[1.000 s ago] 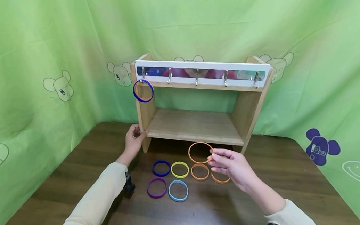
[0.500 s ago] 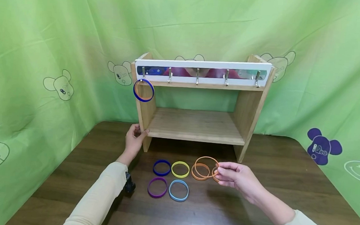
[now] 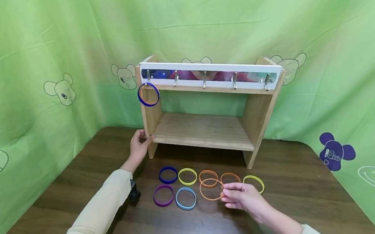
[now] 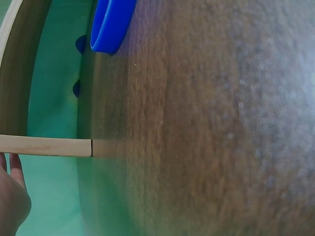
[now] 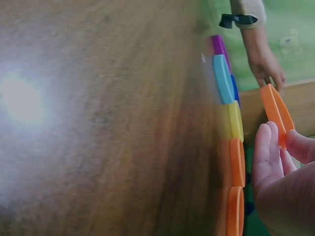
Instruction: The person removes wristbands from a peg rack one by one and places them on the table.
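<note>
My right hand point(image 3: 242, 198) pinches an orange silicone wristband point(image 3: 210, 199) between thumb and fingers, in front of the row of bands. In the right wrist view that wristband point(image 5: 272, 109) stands tilted up from the fingertips. My left hand point(image 3: 138, 145) holds the lower left side panel of a wooden shelf point(image 3: 203, 130), thumb on the front. On the table lie a dark blue band point(image 3: 167, 182), a yellow band point(image 3: 187, 184), two orange bands point(image 3: 200, 177) and a second yellow band point(image 3: 254, 177). Nearer are a purple band point(image 3: 163, 205) and a light blue band point(image 3: 185, 208).
Across the shelf's top runs a white rail point(image 3: 210, 65) with several metal hooks point(image 3: 204, 80). From the leftmost hook hang a blue band point(image 3: 148, 105) and an orange one behind it. A green curtain point(image 3: 82, 33) surrounds the wooden table point(image 3: 288, 174).
My right hand has lowered the orange wristband toward the near side, uncovering the second orange band and the right yellow band. My left hand stays on the shelf panel.
</note>
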Action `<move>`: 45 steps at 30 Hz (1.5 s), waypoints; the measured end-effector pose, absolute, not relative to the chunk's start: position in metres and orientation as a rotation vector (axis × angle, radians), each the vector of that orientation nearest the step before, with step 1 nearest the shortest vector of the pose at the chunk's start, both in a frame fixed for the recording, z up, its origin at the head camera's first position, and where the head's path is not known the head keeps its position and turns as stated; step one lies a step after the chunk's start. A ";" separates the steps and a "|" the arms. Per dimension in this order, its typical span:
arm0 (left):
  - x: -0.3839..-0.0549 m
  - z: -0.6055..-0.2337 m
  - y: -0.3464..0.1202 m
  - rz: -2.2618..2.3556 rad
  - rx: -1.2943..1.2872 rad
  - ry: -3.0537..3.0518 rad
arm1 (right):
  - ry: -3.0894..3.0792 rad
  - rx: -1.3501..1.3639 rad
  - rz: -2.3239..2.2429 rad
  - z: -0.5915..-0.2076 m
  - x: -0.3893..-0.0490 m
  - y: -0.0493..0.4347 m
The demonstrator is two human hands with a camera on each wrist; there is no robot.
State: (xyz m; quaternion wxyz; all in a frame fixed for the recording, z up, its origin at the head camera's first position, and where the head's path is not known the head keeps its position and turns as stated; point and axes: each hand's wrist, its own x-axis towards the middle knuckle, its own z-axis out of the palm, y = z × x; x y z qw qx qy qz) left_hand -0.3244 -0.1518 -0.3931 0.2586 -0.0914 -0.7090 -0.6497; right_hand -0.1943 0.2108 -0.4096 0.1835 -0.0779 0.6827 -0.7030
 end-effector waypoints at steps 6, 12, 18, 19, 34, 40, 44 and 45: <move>-0.325 -0.394 -0.152 -1.767 -0.244 -1.918 | 1.910 -0.201 -1.965 -0.419 -0.192 0.210; -0.324 -0.393 -0.153 -1.759 -0.221 -1.926 | 1.912 -0.186 -1.931 -0.427 -0.190 0.209; -0.324 -0.394 -0.152 -1.768 -0.220 -1.931 | 1.929 -0.167 -1.924 -0.429 -0.191 0.207; -0.325 -0.394 -0.152 -1.767 -0.219 -1.931 | 1.930 -0.168 -1.924 -0.429 -0.191 0.207; -0.343 -0.408 -0.158 -1.805 -0.237 -1.932 | 2.008 -0.147 -1.868 -0.431 -0.193 0.203; -0.353 -0.419 -0.160 -1.813 -0.194 -1.920 | 2.088 -0.172 -1.815 -0.431 -0.191 0.200; -0.353 -0.420 -0.160 -1.792 -0.188 -1.914 | 2.145 -0.183 -1.774 -0.432 -0.190 0.200; -0.353 -0.420 -0.160 -1.790 -0.189 -1.913 | 2.158 -0.187 -1.763 -0.432 -0.190 0.200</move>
